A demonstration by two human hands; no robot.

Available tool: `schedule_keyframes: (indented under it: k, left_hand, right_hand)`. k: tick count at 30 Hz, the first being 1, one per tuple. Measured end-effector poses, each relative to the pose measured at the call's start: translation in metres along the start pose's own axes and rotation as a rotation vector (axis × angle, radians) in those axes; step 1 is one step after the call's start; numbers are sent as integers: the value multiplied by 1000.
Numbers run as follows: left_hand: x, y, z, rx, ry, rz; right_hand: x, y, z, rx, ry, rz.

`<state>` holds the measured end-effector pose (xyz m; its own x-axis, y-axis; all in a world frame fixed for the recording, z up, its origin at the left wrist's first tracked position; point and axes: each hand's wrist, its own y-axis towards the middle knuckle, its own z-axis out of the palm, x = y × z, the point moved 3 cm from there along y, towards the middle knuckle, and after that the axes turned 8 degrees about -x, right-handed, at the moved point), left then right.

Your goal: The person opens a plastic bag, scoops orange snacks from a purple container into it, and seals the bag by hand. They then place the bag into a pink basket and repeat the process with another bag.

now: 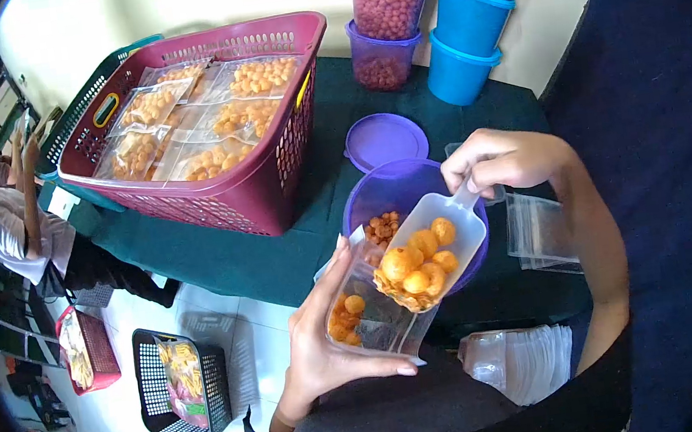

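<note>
My right hand (498,160) grips the handle of a translucent white scoop (472,231) that carries several round orange snack balls (419,260). The scoop tilts down to the left, its front lip at the mouth of a clear plastic bag (389,330). Wrapped around that bag is my left hand (325,329), thumb below and fingers above, holding it open. Some orange snack pieces (345,318) lie inside the bag. Behind the scoop stands a purple tub (353,206) with more snacks in it, partly hidden by the scoop and bag.
A maroon basket (281,168) of filled snack bags stands on the green-clothed table (223,260). A purple lid (387,140), stacked purple tubs (388,19) and blue tubs (470,27) are behind. Empty bags (521,362) lie near me. A black basket (182,388) and another person (21,210) are left.
</note>
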<state>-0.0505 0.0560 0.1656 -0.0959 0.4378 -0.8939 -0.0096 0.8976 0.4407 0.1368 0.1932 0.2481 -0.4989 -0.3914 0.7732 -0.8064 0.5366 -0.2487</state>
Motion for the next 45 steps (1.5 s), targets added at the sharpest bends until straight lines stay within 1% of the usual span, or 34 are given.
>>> schedule_keyframes:
  k: [1, 2, 3, 4, 5, 7, 8, 10, 11, 12, 13, 14, 16, 18, 19, 20, 21, 22, 23, 24, 25, 27, 29, 30, 32, 33, 34, 35, 36, 39, 41, 42, 44, 45]
  left_hand:
    - [4, 1, -1, -5, 14, -17]
    - [7, 6, -2, -5, 47, 9]
    - [12, 9, -2, -8, 53, 6]
    - [16, 11, -3, -5, 57, 4]
    - [17, 11, -3, 8, 64, 4]
    - [23, 17, -3, -15, -49, -95]
    - [28, 16, -1, -7, -162, -201]
    - [35, 15, -3, 6, -216, -282]
    - [44, 17, -7, 68, -203, -219]
    - [54, 19, -10, 72, -208, -211]
    - [64, 19, -14, 61, -326, -199]
    - [72, 20, -18, 47, -443, -190]
    - [83, 24, -26, -15, -548, -226]
    - [88, 24, -41, -28, -545, -246]
    - [84, 23, -47, 16, -541, -255]
    - [79, 23, -53, 60, -538, -265]
    - [74, 24, -60, 58, -535, -316]
    - [68, 25, -67, 68, -565, -270]
    - [62, 27, -73, 61, -603, -244]
    - [56, 29, -79, 55, -643, -214]
    - [52, 29, -84, 22, -691, -184]
    - [42, 34, -90, -198, -562, -333]
    - [34, 29, -94, -314, -610, -311]
    - [35, 38, -94, 74, -1092, -35]
    - [31, 44, -93, 63, -1377, -27]
    - [28, 50, -91, 55, -1371, -10]
    - [26, 56, -91, 42, -1471, -33]
    - [24, 61, -92, 23, -1567, -52]
    - [21, 65, -92, 2, -1548, -27]
    - [22, 84, -71, 42, -1598, -174]
    - [22, 94, -51, 139, -1609, -260]
    - [24, 96, -44, 131, -1597, -280]
    - [23, 101, -30, 173, -1640, -313]
    - [24, 102, -28, 198, -1626, -334]
  right_hand:
    - [9, -3, -3, -30, -74, 0]
    - [30, -6, -2, -148, -179, -47]
    - [41, -8, -2, -210, -377, -60]
    - [57, -12, 3, -313, -684, -100]
    - [72, -14, 14, -405, -893, -198]
    - [94, -8, 43, -336, -1059, -227]
    - [101, -4, 57, -309, -1108, -219]
    - [100, 2, 77, -326, -1238, -335]
    - [101, -1, 73, -332, -1248, -327]
    - [101, -4, 67, -374, -1219, -290]
    - [102, -7, 59, -413, -1187, -256]
    - [105, -16, 46, -484, -1216, -239]
    - [103, -36, 22, -700, -1214, -206]
    - [85, -44, 11, -822, -1234, -118]
    - [71, -37, 12, -729, -1246, 19]
    - [47, -26, 20, -610, -1341, 102]
    - [17, -12, 31, -500, -1336, 133]
    - [-11, 1, 44, -306, -1250, 256]
    - [-40, 11, 56, -144, -1226, 321]
    - [-67, 21, 66, -61, -1169, 426]
    - [-83, 26, 74, -17, -1125, 456]
    - [-107, 33, 83, -50, -1101, 397]
    - [-122, 36, 86, -69, -1065, 309]
    - [-127, 34, 86, -63, -1068, 296]
    - [-131, 31, 80, -77, -1014, 280]
    - [-121, 24, 71, -176, -990, 217]
    - [-112, 16, 63, -173, -1003, 196]
    - [-102, 9, 53, -268, -921, 146]
    - [-95, 8, 47, -357, -830, 91]
    - [-93, 7, 50, -402, -788, 58]
    - [-113, 13, 66, -416, -821, -23]
    - [-118, 14, 72, -411, -833, -49]
    - [-116, 12, 78, -416, -784, -29]
    - [-113, 10, 79, -422, -883, 18]
